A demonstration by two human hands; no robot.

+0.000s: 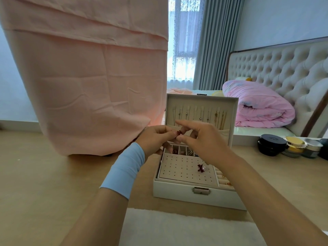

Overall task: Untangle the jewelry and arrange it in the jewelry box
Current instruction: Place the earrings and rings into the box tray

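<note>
Above the white rectangular jewelry box [198,195], lid raised, the left hand [156,139] and right hand [204,139] together pinch one small dark-red earring [179,132].

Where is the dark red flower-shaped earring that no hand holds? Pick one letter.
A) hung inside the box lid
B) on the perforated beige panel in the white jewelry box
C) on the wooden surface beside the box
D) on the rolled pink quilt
B: the dark red flower-shaped earring lies on the perforated beige panel inside the open white jewelry box.
</note>
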